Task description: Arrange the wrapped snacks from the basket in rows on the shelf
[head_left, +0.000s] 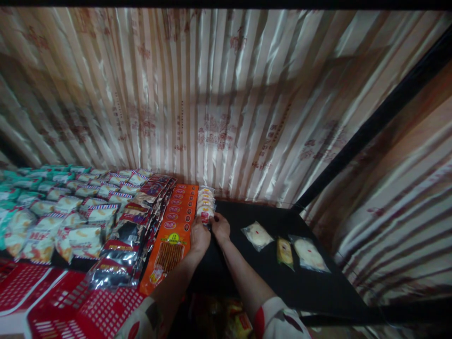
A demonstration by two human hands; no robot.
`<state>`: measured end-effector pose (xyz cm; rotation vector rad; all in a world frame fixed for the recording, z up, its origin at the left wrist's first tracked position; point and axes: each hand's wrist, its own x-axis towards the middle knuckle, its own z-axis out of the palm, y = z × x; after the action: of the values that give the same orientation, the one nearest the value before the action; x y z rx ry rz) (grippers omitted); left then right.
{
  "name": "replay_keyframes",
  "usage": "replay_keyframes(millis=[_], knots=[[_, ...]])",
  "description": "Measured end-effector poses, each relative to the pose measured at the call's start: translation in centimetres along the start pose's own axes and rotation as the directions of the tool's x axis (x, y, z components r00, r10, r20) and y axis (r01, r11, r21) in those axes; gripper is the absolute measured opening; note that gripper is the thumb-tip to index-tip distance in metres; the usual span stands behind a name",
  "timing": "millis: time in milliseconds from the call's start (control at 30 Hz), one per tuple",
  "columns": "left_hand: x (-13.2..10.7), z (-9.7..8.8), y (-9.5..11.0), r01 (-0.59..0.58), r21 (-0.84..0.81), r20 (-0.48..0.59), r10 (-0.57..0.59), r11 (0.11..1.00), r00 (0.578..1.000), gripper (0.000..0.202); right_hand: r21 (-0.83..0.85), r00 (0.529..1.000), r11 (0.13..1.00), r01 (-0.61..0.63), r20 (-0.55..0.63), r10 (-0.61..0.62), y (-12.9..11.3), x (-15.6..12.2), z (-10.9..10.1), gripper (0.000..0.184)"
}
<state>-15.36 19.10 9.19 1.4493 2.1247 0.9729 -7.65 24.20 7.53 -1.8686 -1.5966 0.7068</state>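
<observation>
My left hand (pixel 200 235) and my right hand (pixel 221 228) meet at the near end of a short row of white snack packets (pixel 205 197). Between them they grip a white packet with a red label (pixel 205 217), fingers closed on its two sides. Left of this row, touching or nearly so, lies a column of overlapping orange snack packs (pixel 178 207); the nearest one shows brown sticks on its front. To the right, apart from my hands, two clear-wrapped pale flat packets (pixel 257 235) and a yellow packet (pixel 284 251) lie loose.
Dark red-brown packs (pixel 129 235), white bags (pixel 83 241) and green bags (pixel 12 194) fill the shelf's left. Red baskets (pixel 106 306) stand at the lower left. The black shelf (pixel 240 278) backs onto a pleated curtain (pixel 219 94); a black post (pixel 353 136) slants at right.
</observation>
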Motion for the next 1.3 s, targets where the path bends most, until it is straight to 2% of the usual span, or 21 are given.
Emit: replay_keyframes(millis=[200,367,667,933,1133,1300], knots=[[-0.2,-0.1,0.2,0.003,0.018,0.014,-0.003,1.000,1.000,0.041,-0.071,1.000,0.997,0.022,-0.017,-0.023,-0.2,-0.2,0.2,0.031],[-0.3,0.0,0.2,0.005,0.022,0.004,-0.005,1.000,1.000,0.045,-0.046,0.999,0.998,0.040,-0.013,-0.040,0.0,-0.3,0.3,0.032],[-1.2,0.1,0.3,-0.067,0.055,-0.031,0.069,0.996,0.997,0.045,-0.065,0.998,0.997,0.038,-0.039,-0.041,0.4,-1.3,0.3,0.041],[-4.0,-1.1,0.3,-0.080,0.175,0.045,0.073,0.981,0.996,0.038,-0.090,0.998,0.995,0.052,-0.035,-0.056,1.5,-4.1,-0.9,0.038],[-6.9,-2.2,0.1,-0.128,0.264,0.139,0.093,0.956,0.986,0.032,-0.130,0.996,0.987,0.091,0.022,-0.089,2.4,-7.4,-2.3,0.025],[-9.7,-2.4,-0.4,-0.129,0.275,0.186,0.079,0.953,0.979,0.030,-0.126,0.989,0.983,0.134,0.075,-0.125,3.1,-10.5,-3.2,0.023]])
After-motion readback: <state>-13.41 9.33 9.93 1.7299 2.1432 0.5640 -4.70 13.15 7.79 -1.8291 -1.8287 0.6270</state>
